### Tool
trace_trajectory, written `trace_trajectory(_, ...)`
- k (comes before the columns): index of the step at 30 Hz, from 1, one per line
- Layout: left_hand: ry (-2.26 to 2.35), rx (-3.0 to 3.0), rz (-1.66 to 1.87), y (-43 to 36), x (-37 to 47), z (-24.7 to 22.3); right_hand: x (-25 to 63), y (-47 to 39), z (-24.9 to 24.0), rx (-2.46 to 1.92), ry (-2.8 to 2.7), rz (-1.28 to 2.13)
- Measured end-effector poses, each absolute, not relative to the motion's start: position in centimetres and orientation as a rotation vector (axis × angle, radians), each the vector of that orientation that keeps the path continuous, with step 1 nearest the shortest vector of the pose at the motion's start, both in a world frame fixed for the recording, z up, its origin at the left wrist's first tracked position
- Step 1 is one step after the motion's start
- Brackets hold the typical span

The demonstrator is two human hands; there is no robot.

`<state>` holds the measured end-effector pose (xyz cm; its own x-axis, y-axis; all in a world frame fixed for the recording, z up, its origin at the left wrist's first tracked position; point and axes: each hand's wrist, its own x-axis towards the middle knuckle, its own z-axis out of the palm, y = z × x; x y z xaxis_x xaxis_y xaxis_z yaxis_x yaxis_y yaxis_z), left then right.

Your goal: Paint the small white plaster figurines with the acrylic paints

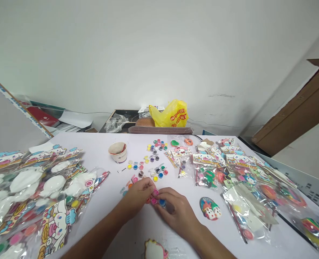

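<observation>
The paint-pot strip (154,201) sits between the two hands, its row running roughly left to right across the table (94,144) — neither hand is clearly nearer. The left hand (138,195) presses thumb and forefinger together at the strip's pink pieces; the right hand (177,207) pinches the other end, next to a blue pot (162,203). Other pots (155,178) crowd the side toward the far edge. Bare tabletop opens to the right, up to a painted plaque (210,208) — bagged kits (54,185) fill the left edge.
</observation>
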<state>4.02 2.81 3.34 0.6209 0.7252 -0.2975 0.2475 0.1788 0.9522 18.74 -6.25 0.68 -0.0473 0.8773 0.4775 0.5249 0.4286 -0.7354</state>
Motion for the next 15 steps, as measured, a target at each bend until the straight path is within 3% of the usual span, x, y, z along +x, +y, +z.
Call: trace_trajectory(15, 0.939, 1.400, 0.409, 3.27, 3.27, 4.14, 18.70, -6.37, 0.71, -1.239, -1.724, 0.480)
